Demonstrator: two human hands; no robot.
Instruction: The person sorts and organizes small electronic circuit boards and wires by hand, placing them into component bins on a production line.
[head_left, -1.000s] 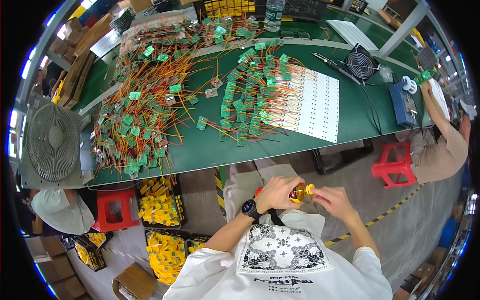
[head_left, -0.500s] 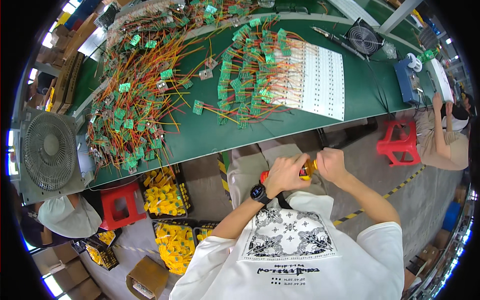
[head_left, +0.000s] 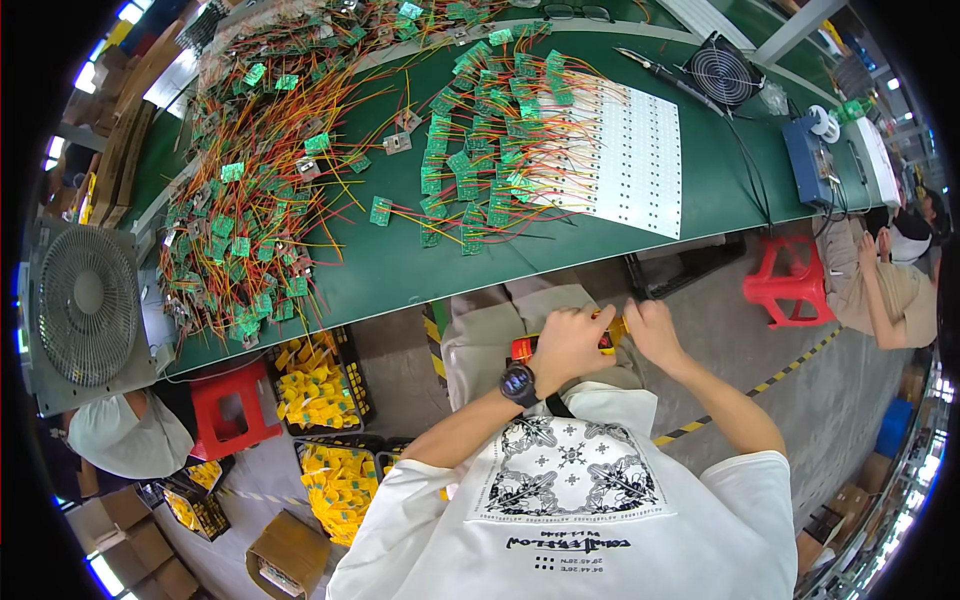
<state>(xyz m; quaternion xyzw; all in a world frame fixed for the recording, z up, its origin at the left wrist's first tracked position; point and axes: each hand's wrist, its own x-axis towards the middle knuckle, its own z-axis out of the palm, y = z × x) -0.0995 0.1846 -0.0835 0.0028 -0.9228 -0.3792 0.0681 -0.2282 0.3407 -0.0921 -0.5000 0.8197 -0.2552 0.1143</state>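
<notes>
Above my lap, just off the near edge of the green bench (head_left: 380, 270), my left hand (head_left: 572, 345) is wrapped round a red and yellow item (head_left: 523, 349) that looks like a small bottle. Its red end sticks out on the left of that hand, and yellow shows on the right. My right hand (head_left: 655, 335) is closed at the yellow end, with its fingertips partly hidden. A black watch (head_left: 518, 384) is on my left wrist. On the bench lie white perforated boards (head_left: 640, 160) with wired green circuit boards (head_left: 468, 185) along their left side.
A large heap of wired circuit boards (head_left: 240, 225) covers the bench's left. A soldering iron (head_left: 665, 78), small black fan (head_left: 722, 72) and blue box (head_left: 808, 160) stand farther right. Crates of yellow parts (head_left: 318, 385), red stools (head_left: 232, 410) and seated people flank me.
The whole view has shifted slightly left. My right hand has turned a little at the yellow end, and more of the red end shows beside my left hand.
</notes>
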